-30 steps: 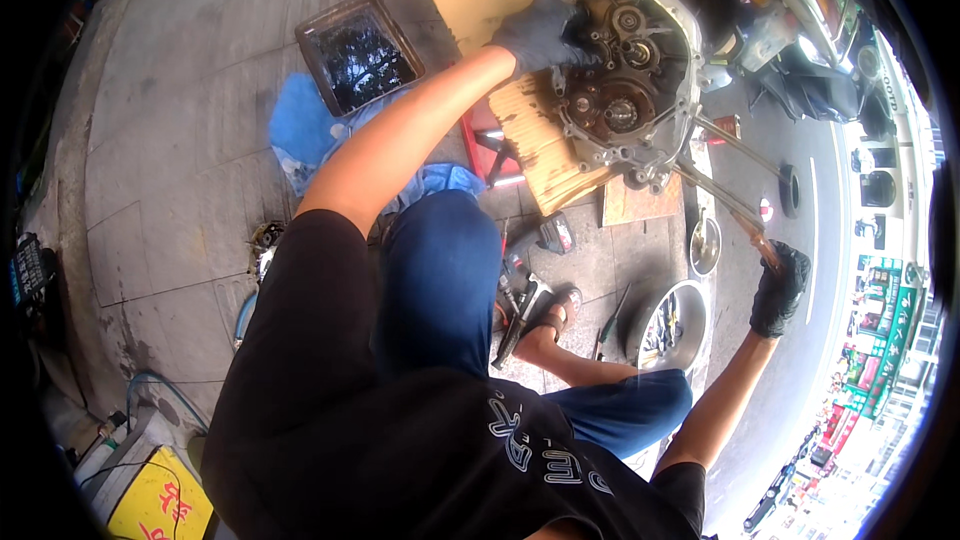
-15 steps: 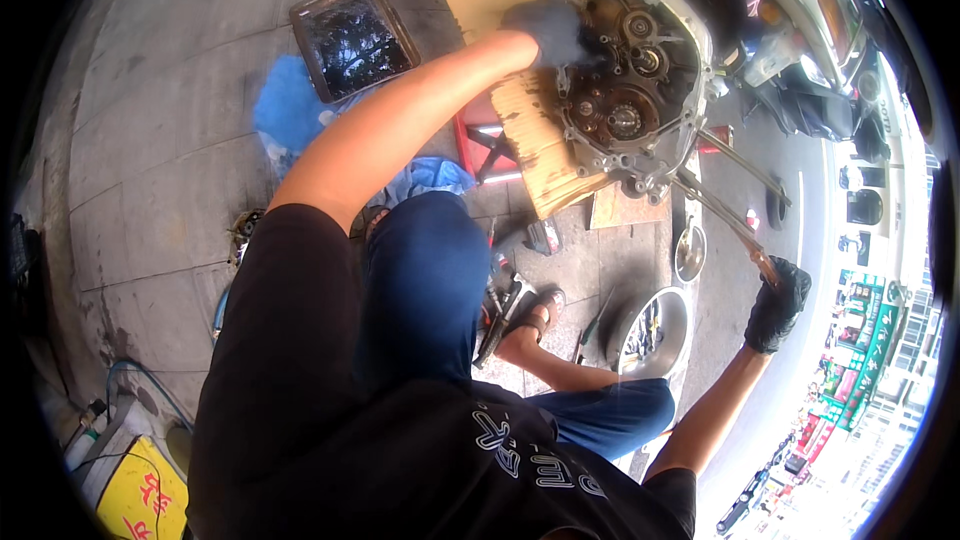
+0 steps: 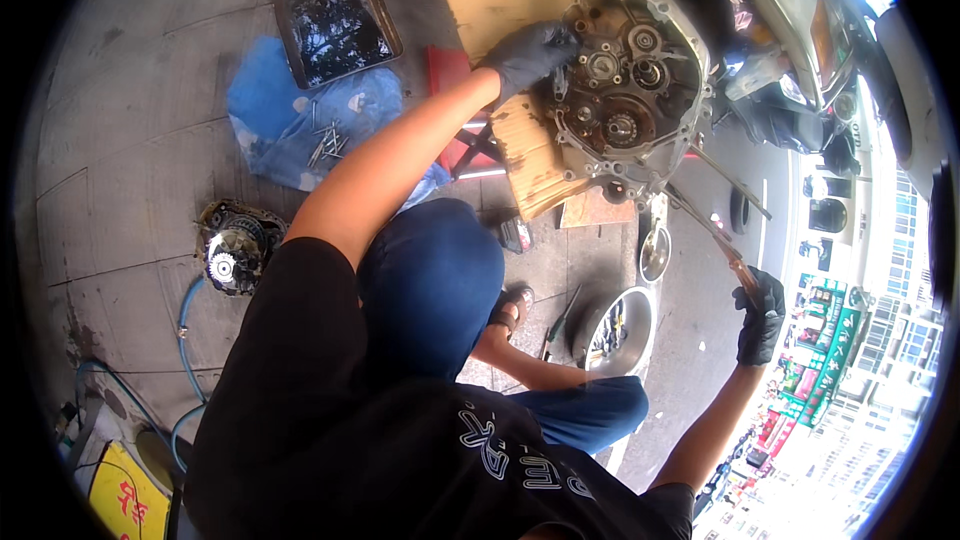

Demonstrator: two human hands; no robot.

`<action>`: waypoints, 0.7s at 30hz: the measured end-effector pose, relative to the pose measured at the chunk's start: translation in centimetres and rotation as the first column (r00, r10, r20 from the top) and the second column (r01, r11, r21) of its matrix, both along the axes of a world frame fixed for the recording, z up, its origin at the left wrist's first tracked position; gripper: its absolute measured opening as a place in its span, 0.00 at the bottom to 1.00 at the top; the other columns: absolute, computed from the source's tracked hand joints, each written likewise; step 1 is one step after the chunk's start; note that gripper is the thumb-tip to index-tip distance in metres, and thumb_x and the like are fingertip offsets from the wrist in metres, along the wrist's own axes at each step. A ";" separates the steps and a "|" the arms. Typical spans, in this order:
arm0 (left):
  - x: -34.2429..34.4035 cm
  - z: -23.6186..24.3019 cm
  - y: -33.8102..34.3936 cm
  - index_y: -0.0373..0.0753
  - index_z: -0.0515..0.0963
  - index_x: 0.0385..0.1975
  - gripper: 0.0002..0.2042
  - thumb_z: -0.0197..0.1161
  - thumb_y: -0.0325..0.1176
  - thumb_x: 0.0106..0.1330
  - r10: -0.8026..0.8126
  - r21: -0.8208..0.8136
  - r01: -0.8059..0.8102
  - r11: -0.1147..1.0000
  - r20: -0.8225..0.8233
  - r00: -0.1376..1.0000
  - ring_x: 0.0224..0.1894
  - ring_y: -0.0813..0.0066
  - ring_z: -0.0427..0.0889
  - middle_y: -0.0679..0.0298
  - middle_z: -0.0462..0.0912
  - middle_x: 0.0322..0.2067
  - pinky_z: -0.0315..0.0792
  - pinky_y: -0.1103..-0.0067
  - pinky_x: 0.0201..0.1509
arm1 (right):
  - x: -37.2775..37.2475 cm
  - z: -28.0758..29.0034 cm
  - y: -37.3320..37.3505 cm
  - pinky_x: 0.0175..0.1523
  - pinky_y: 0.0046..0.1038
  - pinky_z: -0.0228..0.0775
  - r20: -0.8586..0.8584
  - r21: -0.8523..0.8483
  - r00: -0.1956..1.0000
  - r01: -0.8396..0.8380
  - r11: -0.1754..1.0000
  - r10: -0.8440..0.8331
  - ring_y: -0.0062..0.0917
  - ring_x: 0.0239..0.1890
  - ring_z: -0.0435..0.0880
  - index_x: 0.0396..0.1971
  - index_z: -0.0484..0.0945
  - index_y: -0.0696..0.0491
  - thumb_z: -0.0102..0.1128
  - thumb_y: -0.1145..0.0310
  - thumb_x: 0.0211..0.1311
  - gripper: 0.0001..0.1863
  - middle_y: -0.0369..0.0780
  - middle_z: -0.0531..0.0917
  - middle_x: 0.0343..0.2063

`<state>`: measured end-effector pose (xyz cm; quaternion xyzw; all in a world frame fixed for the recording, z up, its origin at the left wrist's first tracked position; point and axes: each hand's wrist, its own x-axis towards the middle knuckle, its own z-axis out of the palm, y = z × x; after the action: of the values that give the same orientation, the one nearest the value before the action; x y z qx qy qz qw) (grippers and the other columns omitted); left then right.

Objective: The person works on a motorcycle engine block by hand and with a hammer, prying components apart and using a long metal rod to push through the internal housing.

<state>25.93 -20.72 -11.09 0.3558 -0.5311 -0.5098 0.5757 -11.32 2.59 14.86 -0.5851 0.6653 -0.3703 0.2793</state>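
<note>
An open engine case (image 3: 640,90), greasy inside with gears and bearings showing, stands at the upper right. My left hand (image 3: 538,52), in a black glove, is at the case's left rim with its fingers curled together. What those fingertips hold, if anything, is hidden. Out to the right, my black-gloved right hand (image 3: 763,315) is closed round the brownish end of a long thin metal bar (image 3: 705,223). This bar runs up to the lower edge of the case. A second metal rod (image 3: 735,183) sticks out beside it.
Brown cardboard (image 3: 530,155) lies below the case, next to a red stand (image 3: 450,70). A tray of dark liquid (image 3: 388,30) and a blue cloth (image 3: 260,130) with metal pieces are at left. Nearby are a gear assembly (image 3: 238,250), a metal bowl (image 3: 640,325) of parts and a screwdriver (image 3: 562,315).
My left hand has drawn back leftward from inside the case to its rim, uncovering a round part. My right hand stays on the bar's end. The view has shifted, showing the gear assembly more fully.
</note>
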 end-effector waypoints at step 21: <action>1.7 4.5 -0.3 0.43 0.70 0.56 0.30 0.62 0.52 0.56 0.034 -0.034 -0.015 0.999 0.643 0.765 0.49 0.55 0.79 0.52 0.80 0.47 0.71 0.68 0.54 | 2.3 1.1 0.9 0.29 0.18 0.62 -0.202 0.164 0.979 0.061 0.985 -0.027 0.18 0.23 0.76 0.42 0.78 0.58 0.57 0.61 0.66 0.15 0.38 0.80 0.24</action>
<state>27.67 -20.98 -6.57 0.5080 -0.6984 -0.3423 0.3702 -9.06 3.52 16.00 -0.5785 0.7317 -0.2582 0.2517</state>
